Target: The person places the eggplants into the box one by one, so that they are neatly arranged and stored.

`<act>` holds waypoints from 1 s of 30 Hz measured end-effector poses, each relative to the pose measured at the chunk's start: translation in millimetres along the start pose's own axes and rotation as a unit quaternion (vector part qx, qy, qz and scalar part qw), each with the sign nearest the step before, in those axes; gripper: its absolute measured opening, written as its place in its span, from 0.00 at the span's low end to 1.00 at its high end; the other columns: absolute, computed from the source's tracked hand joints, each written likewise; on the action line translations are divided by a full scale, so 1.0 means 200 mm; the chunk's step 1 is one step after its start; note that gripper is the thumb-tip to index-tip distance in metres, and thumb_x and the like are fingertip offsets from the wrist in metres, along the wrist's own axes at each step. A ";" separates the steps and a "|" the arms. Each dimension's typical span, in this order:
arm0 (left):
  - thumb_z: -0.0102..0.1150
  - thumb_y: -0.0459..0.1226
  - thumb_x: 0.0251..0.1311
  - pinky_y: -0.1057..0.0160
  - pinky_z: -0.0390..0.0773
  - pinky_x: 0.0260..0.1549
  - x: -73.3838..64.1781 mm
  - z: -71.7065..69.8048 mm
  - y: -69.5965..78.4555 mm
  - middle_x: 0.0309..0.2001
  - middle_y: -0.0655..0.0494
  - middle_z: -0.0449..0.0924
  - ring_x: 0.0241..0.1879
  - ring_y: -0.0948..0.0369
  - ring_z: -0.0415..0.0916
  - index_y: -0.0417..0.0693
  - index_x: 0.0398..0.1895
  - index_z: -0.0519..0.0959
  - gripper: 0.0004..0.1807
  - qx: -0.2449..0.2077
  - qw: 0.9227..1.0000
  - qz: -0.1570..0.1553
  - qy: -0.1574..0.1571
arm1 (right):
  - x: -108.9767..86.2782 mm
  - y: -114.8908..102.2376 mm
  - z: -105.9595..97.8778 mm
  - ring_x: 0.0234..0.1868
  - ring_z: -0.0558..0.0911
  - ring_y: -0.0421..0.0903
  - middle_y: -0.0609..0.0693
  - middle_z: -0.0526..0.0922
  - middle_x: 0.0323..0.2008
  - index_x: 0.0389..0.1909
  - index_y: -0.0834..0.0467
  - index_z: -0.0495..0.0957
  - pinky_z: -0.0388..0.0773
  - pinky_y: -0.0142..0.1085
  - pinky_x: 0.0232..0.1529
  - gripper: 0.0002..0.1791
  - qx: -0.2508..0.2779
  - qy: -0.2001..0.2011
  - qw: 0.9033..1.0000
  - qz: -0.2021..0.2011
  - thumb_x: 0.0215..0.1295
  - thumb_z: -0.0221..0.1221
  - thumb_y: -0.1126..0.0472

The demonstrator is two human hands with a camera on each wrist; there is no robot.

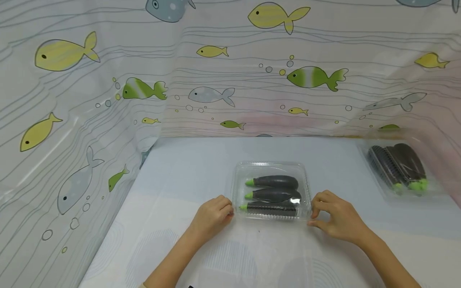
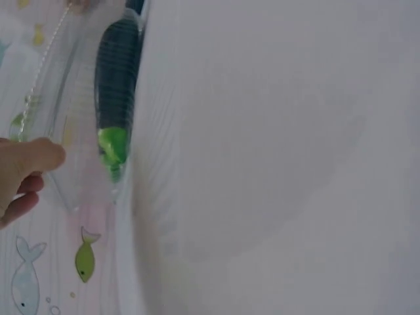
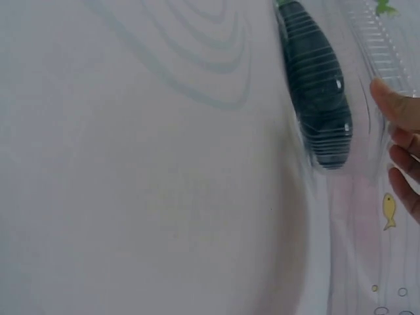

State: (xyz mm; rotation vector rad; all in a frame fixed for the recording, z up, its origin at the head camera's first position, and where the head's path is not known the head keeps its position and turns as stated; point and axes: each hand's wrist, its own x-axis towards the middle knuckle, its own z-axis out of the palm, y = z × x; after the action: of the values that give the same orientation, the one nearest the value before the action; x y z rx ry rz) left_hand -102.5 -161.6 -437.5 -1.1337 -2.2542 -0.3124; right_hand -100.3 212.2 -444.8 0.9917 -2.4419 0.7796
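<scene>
A clear plastic box with a lid lies on the table, with dark eggplants with green stem ends in it. In the head view my left hand is at its left edge, fingers curled against the rim. At the lower right corner, my right hand pinches the edge between thumb and fingertips. In the left wrist view the left hand has its thumb on the box side, beside an eggplant's green end. The right wrist view shows the right hand at the opposite side, near an eggplant.
A second clear plastic box with dark, green-ended eggplants stands at the right of the table. A pale patterned cloth covers the table. Behind and at the left hangs a fish-print curtain.
</scene>
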 end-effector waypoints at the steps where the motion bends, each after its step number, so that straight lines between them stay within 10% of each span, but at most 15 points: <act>1: 0.75 0.25 0.33 0.74 0.74 0.26 0.00 0.00 0.00 0.28 0.60 0.76 0.28 0.65 0.73 0.46 0.21 0.78 0.14 -0.001 1.000 0.000 0.000 | 0.00 0.00 0.00 0.37 0.73 0.34 0.32 0.74 0.34 0.20 0.39 0.71 0.77 0.33 0.32 0.24 0.000 -0.001 1.000 0.001 0.28 0.78 0.57; 11: 0.80 0.47 0.32 0.72 0.78 0.34 -0.02 -0.02 -0.01 0.34 0.62 0.77 0.35 0.65 0.77 0.48 0.27 0.77 0.23 -0.091 0.991 -0.096 -0.007 | 0.00 0.00 -0.04 0.41 0.74 0.35 0.32 0.76 0.37 0.25 0.42 0.76 0.74 0.25 0.40 0.23 0.011 -0.008 1.000 0.015 0.27 0.80 0.53; 23: 0.80 0.46 0.33 0.62 0.78 0.39 0.02 -0.01 -0.01 0.40 0.58 0.76 0.42 0.59 0.75 0.45 0.41 0.75 0.31 -0.147 0.970 -0.193 0.028 | 0.04 0.05 -0.10 0.43 0.78 0.36 0.36 0.80 0.44 0.46 0.51 0.79 0.70 0.21 0.45 0.34 0.052 0.020 0.998 0.034 0.30 0.80 0.59; 30: 0.80 0.48 0.35 0.59 0.77 0.49 0.04 0.01 0.00 0.55 0.56 0.70 0.54 0.59 0.71 0.46 0.56 0.71 0.42 -0.179 0.951 -0.253 -0.004 | 0.06 0.09 -0.13 0.47 0.77 0.33 0.40 0.81 0.46 0.49 0.53 0.79 0.71 0.22 0.48 0.37 0.077 0.015 0.996 0.039 0.30 0.80 0.62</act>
State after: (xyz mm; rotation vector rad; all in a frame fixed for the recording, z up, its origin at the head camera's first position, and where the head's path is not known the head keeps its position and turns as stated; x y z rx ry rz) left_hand -107.3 -154.7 -434.3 -0.6932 -2.5355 -0.9547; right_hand -117.7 233.6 -423.9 0.9354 -2.4361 1.0154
